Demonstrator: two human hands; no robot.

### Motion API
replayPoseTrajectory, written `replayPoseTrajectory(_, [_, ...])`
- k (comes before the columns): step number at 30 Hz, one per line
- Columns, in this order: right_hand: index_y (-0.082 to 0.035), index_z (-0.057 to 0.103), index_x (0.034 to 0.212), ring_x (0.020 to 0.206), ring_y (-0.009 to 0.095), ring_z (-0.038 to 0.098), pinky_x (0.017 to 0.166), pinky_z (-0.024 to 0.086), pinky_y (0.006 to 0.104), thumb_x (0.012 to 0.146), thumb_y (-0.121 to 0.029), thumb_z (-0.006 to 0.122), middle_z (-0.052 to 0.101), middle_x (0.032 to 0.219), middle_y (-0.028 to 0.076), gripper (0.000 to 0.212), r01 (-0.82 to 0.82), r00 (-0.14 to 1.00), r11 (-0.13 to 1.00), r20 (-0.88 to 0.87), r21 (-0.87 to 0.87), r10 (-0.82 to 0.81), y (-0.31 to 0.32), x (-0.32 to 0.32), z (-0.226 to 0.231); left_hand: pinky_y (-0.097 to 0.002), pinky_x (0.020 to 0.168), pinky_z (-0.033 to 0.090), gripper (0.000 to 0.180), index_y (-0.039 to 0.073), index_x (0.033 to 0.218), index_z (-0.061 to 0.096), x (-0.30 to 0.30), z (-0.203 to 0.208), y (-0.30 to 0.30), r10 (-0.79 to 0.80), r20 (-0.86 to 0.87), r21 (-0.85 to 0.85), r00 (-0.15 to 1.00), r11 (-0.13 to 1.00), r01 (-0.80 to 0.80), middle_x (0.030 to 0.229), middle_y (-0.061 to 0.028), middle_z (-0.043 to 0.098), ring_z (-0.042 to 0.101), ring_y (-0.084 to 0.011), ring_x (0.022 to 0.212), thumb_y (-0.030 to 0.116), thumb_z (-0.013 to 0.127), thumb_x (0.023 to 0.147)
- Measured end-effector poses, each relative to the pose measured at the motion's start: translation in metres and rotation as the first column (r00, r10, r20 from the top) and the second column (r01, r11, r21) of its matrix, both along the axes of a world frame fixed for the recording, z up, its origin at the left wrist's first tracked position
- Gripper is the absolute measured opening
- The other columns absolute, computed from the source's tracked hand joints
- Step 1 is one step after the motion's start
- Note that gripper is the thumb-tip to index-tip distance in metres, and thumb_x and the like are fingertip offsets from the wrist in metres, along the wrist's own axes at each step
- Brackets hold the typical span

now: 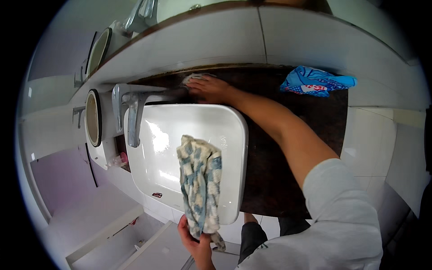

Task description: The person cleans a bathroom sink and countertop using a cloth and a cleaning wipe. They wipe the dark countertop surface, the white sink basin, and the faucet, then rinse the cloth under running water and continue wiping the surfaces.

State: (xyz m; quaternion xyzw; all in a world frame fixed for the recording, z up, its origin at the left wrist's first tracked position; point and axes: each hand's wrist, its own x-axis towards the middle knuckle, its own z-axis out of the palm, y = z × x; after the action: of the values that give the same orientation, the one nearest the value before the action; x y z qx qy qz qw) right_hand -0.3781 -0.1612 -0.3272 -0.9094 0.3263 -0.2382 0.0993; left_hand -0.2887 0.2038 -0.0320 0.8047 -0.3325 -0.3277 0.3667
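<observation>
My left hand (196, 242) pinches one end of a cream and blue-grey checked cloth (198, 184), which stretches over the front of the white washbasin (231, 166). Behind the basin, my right hand (207, 88) presses a crumpled pale cloth (192, 77) onto the dark countertop (270, 157), close to the wall. Its fingers are bunched over this cloth and partly hidden. Just left of that hand stands a chrome faucet (135, 108), its spout reaching over the basin.
A blue printed plastic packet (317, 82) lies at the back right of the counter. A white container with a dark rim (93, 118) stands left of the faucet, and a small clear cup with pink (120, 159) below it. A mirror (175, 11) rises behind the tiled ledge.
</observation>
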Motion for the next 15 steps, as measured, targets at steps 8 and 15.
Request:
replayPoseTrajectory(8, [-0.018, 0.047, 0.135, 0.141, 0.024, 0.025, 0.115, 0.018, 0.0451, 0.088, -0.033, 0.055, 0.033, 0.149, 0.007, 0.05, 0.011, 0.999, 0.996, 0.034, 0.09, -0.014, 0.039, -0.059, -0.002, -0.0313, 0.096, 0.041, 0.062, -0.002, 0.128, 0.043, -0.014, -0.008, -0.009, -0.006, -0.298, -0.022, 0.954, 1.0, -0.001, 0.117, -0.0104, 0.052, 0.052, -0.0177, 0.105, 0.011, 0.056, 0.068])
replayPoseTrajectory(15, [-0.013, 0.053, 0.129, 0.139, 0.031, 0.027, 0.113, 0.019, 0.0514, 0.084, -0.027, 0.056, 0.037, 0.146, 0.012, 0.048, 0.17, 0.982, 0.947, 0.033, 0.273, -0.185, 0.192, -0.163, 0.034, -0.0301, 0.094, 0.041, 0.053, -0.001, 0.13, 0.041, -0.097, -0.057, -0.063, -0.266, -0.482, -0.082, 0.835, 0.962, 0.259, 0.118, -0.0111, 0.053, 0.051, -0.0167, 0.107, 0.004, 0.056, 0.08])
